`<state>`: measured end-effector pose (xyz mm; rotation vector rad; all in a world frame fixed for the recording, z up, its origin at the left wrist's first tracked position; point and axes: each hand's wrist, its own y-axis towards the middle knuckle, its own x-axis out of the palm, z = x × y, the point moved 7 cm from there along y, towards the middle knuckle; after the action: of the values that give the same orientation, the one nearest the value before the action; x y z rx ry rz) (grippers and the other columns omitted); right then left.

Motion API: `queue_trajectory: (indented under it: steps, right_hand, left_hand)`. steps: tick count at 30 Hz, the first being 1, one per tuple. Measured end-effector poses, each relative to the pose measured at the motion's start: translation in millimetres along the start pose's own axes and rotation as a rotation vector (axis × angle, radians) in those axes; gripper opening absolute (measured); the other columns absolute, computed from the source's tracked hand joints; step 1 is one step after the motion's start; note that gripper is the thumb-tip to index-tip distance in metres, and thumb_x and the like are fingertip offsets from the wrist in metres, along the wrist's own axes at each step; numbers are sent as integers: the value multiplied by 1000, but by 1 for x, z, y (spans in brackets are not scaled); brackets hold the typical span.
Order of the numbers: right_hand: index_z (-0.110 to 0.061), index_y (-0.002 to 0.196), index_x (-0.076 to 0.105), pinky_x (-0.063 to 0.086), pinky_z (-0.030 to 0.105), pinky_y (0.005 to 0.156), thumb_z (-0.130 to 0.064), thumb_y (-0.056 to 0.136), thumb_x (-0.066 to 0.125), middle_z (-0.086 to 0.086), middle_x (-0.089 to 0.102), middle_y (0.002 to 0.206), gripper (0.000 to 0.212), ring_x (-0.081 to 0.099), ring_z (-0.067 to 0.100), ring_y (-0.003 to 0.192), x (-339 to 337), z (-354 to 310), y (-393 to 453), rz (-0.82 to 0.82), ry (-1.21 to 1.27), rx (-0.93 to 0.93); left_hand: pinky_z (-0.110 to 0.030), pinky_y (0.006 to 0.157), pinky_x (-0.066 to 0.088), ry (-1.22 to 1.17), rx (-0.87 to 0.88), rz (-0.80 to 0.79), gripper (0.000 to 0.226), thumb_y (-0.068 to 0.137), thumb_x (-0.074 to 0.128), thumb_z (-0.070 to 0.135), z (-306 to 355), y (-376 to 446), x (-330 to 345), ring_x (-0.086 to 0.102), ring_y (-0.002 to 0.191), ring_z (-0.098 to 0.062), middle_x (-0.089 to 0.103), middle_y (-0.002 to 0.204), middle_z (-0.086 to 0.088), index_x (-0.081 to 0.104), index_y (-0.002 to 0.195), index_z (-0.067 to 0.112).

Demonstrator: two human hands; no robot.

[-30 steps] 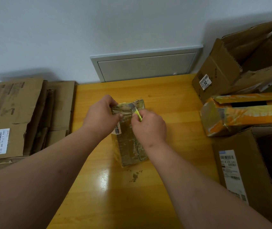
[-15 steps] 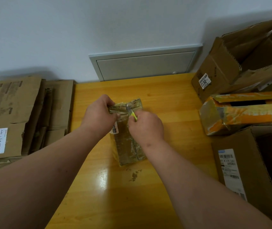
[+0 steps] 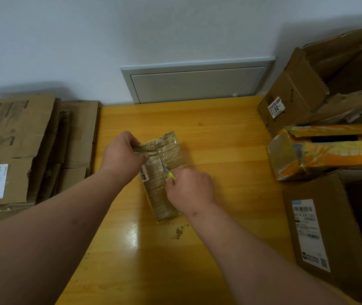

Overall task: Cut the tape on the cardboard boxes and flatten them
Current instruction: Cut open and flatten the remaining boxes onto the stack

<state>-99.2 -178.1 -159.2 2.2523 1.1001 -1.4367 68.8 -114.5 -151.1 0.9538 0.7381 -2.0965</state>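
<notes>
So the cutter (image 3: 168, 173) has moved since a sec ago: it was up at the far end of the small box (image 3: 162, 172), now it's abt halfway down the top face, pulled back toward the person along the center seam. Looks like the tape is slit over the far half and the near half is still to go, so this box isn't ready to flatten yet imo.

Right hand (image 3: 190, 190) has its fingers curled tight round the yellow-green handle, blade tip down on the seam. Left hand (image 3: 124, 156) hasn't let go, fingers pinching the far left corner to keep it steady.

Box sits mid table (image 3: 219, 137), lying flat, long axis running far-to-near w/ a slight lean, near end drifting right. Seam runs the same way, so the pull is lengthwise.

Flattened cardboard (image 3: 15, 146) is stacked on the left, uncut boxes (image 3: 321, 91) piled on the right. Plenty left tbh.
</notes>
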Motion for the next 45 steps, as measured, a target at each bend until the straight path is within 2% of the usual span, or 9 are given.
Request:
queue_trajectory:
  steps: [7, 10, 12, 14, 16, 20, 30, 37, 45]
  right_hand:
    - [-24, 73, 53, 24, 25, 51, -32, 90, 52, -8, 39, 57, 20, 45, 20, 58, 9, 7, -5, -123, -96, -11]
    - [-23, 73, 55, 21, 23, 48, -33, 89, 51, -8, 42, 59, 20, 41, 15, 52, 11, 13, -8, -173, -88, -7]
    - [-22, 66, 45, 27, 26, 55, -32, 89, 50, -7, 42, 61, 26, 43, 17, 56, 12, 12, -3, -237, -134, -23]
    - [-22, 69, 44, 31, 33, 70, -31, 90, 50, -7, 42, 66, 23, 46, 22, 68, 13, 10, 3, -306, -185, -22]
    - [-25, 80, 49, 33, 41, 83, -32, 91, 50, -5, 42, 72, 13, 46, 23, 77, 13, 7, 9, -344, -239, -17]
    - [-25, 85, 52, 34, 42, 88, -31, 92, 50, -5, 45, 78, 10, 46, 21, 82, 13, 2, 9, -412, -280, -1]
    - [-22, 67, 49, 37, 29, 65, -43, 89, 54, -6, 49, 72, 31, 52, 23, 77, 4, 30, -9, -513, -247, 25]
    - [-20, 107, 71, 55, 33, 72, -45, 91, 52, 0, 65, 96, 35, 59, 23, 82, 0, 48, -28, -559, -164, 33]
    - [-13, 67, 54, 29, 26, 52, -32, 88, 59, 0, 45, 63, 29, 40, 20, 56, -9, 66, -38, -569, -76, 80]
  left_hand:
    - [-29, 52, 45, -23, -90, -43, 34, 78, 83, 23, -22, 7, 0, 60, 72, -18, 60, 88, -1, 50, 87, 27]
    - [-35, 58, 54, 3, -123, -133, 45, 81, 80, 21, -30, 2, 1, 62, 79, -20, 61, 103, -1, 47, 112, 26]
    - [-44, 78, 56, 258, 45, -191, 67, 86, 73, 22, -24, -4, 5, 59, 104, -27, 56, 126, -7, 36, 139, 35]
    - [-54, 107, 38, 554, 387, -214, 77, 85, 67, 28, -4, -17, 12, 37, 135, -32, 37, 152, -7, 25, 149, 42]
    - [-58, 119, 9, 685, 618, -405, 81, 83, 63, 41, 7, -34, 31, 8, 150, -25, 10, 164, 1, 18, 151, 47]
    - [-60, 117, -4, 863, 548, -718, 104, 76, 66, 57, -13, -41, 53, -21, 149, -16, -25, 160, 15, -5, 152, 50]
    - [-60, 117, 9, 918, 489, -711, 108, 79, 71, 59, -17, -39, 51, -25, 147, -14, -31, 157, 20, -11, 148, 55]
    - [-53, 118, 16, 952, 525, -617, 107, 78, 69, 63, -10, -45, 47, -14, 151, -19, -23, 161, 15, -10, 150, 52]
    - [-51, 120, 15, 897, 538, -479, 96, 78, 62, 70, -9, -55, 41, 15, 148, -24, 8, 161, 6, 2, 151, 53]
